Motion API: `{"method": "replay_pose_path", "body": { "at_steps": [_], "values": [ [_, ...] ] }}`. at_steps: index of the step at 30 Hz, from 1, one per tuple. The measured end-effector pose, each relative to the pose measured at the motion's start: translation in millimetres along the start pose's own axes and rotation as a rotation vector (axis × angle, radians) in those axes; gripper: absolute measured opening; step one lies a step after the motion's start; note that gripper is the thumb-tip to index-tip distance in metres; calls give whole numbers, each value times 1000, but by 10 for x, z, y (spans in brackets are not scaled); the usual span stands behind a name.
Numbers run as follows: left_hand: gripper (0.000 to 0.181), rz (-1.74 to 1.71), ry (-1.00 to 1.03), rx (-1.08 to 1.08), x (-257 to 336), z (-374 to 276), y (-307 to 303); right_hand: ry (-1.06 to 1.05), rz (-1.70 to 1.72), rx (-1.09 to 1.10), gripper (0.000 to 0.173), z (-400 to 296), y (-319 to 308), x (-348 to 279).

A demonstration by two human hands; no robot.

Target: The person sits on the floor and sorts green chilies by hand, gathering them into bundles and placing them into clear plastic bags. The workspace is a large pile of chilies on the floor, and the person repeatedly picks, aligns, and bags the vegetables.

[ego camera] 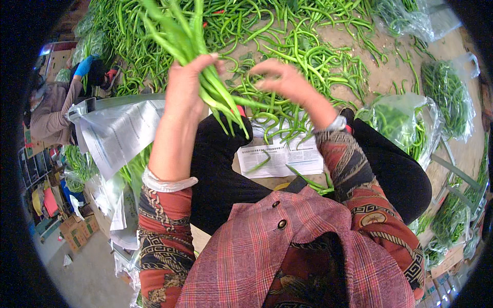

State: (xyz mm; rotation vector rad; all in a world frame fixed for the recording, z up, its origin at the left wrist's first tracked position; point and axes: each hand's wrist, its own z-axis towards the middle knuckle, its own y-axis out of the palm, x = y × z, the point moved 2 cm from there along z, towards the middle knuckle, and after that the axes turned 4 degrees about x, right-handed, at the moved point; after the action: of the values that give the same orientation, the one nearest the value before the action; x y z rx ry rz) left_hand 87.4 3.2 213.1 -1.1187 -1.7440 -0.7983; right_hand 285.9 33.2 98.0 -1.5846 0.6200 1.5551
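My left hand (188,82) grips a bunch of long green chili peppers (221,90), raised over my bent knee. The bunch's upper part is blurred, and its thin tips hang down to the right. My right hand (283,79), also blurred, hovers to the right of the bunch. Its fingers are curled but apart, and I see nothing held in them. Below and behind it spreads a pile of loose green chili peppers (312,57). Between my legs lies a printed newspaper sheet (285,159) with a few peppers on it.
At left stands a bag lined with newspaper (119,127), with peppers showing below its flap. Filled clear plastic bags (448,100) sit at right, beside a metal frame (456,173). A co-worker's blue-gloved hand (84,66) is at far left. Cardboard boxes (79,231) stand lower left.
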Motion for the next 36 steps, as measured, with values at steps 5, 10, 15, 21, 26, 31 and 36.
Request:
{"method": "replay_pose_path", "body": {
  "at_steps": [5, 10, 15, 21, 26, 31, 36],
  "values": [
    [24, -118, -32, -66, 11, 40, 173, 854, -856, 421, 37, -487, -814, 2018],
    [22, 20, 24, -98, -86, 20, 153, 688, -109, 575, 39, -422, -887, 1811],
    [20, -1, -160, -156, -229, 38, 219, 488, 269, 807, 34, -355, -221, 342],
    [19, -10, -453, -231, -401, 108, 212, 91, 457, 396, 35, -351, 516, -350],
    [26, 8, -209, -99, -166, 31, 110, 185, -366, 667, 26, -438, -331, 1198],
    [31, 220, 102, -154, -103, 31, 234, 525, -997, 181, 32, -786, -438, 1957],
    [38, 552, 391, -179, -85, -52, 288, 153, -720, 351, 29, -283, -581, 870]
  ]
}}
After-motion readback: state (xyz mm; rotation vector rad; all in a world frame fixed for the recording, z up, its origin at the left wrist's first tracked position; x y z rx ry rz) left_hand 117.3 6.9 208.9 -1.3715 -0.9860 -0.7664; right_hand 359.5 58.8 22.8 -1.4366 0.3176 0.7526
